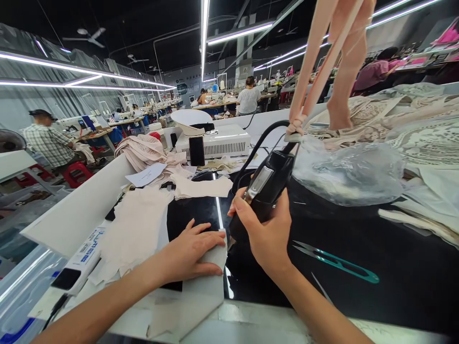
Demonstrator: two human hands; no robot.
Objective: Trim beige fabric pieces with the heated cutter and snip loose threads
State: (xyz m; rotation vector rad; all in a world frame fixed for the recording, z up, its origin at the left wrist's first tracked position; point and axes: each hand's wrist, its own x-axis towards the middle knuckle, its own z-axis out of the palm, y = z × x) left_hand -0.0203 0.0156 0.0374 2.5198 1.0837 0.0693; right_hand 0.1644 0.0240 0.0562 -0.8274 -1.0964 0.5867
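Note:
My left hand [197, 248] lies flat, fingers spread, pressing a pale layered fabric piece [202, 303] onto the black tabletop [358, 229]. My right hand [267, 229] is wrapped round a black corded handheld electric cutter [274, 174] with a silver lever. Its tip points down beside the fabric's right edge, close to my left fingertips; whether it touches the fabric I cannot tell. Knotted pink fabric strips [297, 119] hang from above at the cutter's cord end. Teal thread snips [339, 262] lie to the right of my right hand.
Pale cut pieces [134, 229] and a white box with blue lettering [81, 260] lie left. Behind stand a white scale [215, 138] and a phone [197, 151]. A clear plastic bag [351, 174] and lace fabric [426, 129] lie right. Several people work farther off.

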